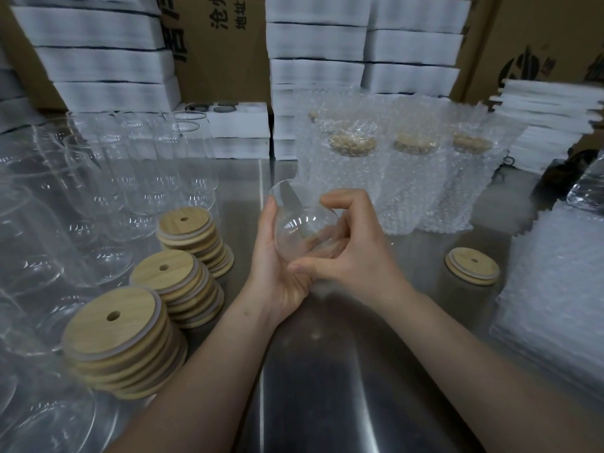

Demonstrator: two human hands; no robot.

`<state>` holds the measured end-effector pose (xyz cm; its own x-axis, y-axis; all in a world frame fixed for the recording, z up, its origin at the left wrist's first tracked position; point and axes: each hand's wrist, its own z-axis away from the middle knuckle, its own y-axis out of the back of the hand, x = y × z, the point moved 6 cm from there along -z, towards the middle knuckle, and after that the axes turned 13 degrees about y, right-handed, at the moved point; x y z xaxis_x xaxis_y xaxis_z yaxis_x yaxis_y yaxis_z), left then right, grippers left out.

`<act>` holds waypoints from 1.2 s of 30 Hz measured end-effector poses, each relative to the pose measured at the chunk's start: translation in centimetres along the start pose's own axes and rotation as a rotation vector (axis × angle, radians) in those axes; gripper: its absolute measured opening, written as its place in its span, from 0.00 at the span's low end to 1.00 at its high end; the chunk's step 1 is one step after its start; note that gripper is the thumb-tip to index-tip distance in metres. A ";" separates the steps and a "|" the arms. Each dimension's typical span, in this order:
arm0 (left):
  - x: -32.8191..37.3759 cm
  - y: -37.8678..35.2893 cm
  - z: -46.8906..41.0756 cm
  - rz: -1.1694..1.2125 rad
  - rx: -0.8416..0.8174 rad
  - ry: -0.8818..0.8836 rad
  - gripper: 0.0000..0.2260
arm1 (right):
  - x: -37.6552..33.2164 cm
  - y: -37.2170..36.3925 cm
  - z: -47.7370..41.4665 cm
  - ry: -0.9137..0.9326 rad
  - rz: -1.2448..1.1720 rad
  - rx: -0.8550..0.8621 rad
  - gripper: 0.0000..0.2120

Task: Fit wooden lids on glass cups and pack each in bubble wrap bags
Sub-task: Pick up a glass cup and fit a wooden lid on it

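1. While both hands cradle the clear round glass cup (302, 223) above the steel table (327, 387), left hand (277, 273) supports underneath, fingers curled; right hand (349, 253) pinches its side.
2. Best keep it level, then seat the single round wooden lid (473, 266) squarely.

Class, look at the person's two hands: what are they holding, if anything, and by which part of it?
Both hands hold one lidless glass cup, tilted above the table. The left hand cradles its side and base; the right hand pinches its body from the other side.
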<state>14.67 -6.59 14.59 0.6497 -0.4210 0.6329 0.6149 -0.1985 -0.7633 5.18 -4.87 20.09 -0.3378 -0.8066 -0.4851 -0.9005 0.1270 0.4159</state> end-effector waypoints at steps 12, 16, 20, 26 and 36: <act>-0.2 -0.5 -0.2 -0.107 -0.047 -0.030 0.33 | -0.6 0.7 0.1 0.046 0.109 0.148 0.30; -0.3 -0.4 -0.3 -0.135 -0.053 -0.021 0.34 | -1.3 0.8 -0.1 0.130 0.160 0.171 0.36; -0.2 -0.3 -0.5 -0.128 -0.055 -0.034 0.35 | -1.0 0.7 0.1 0.164 0.139 0.171 0.28; 1.2 1.1 -0.2 -0.221 0.146 -0.090 0.37 | -0.2 0.5 0.4 0.128 -0.029 0.179 0.12; 2.7 1.7 0.4 -0.217 0.373 -0.258 0.32 | 0.8 -0.9 0.6 -0.065 -0.173 0.025 0.09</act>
<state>17.68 -7.68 15.06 0.5495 -0.1635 0.8193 0.8354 0.0927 -0.5418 5.56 -5.27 18.85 -0.1937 -0.7789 -0.5965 -0.9528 0.0045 0.3035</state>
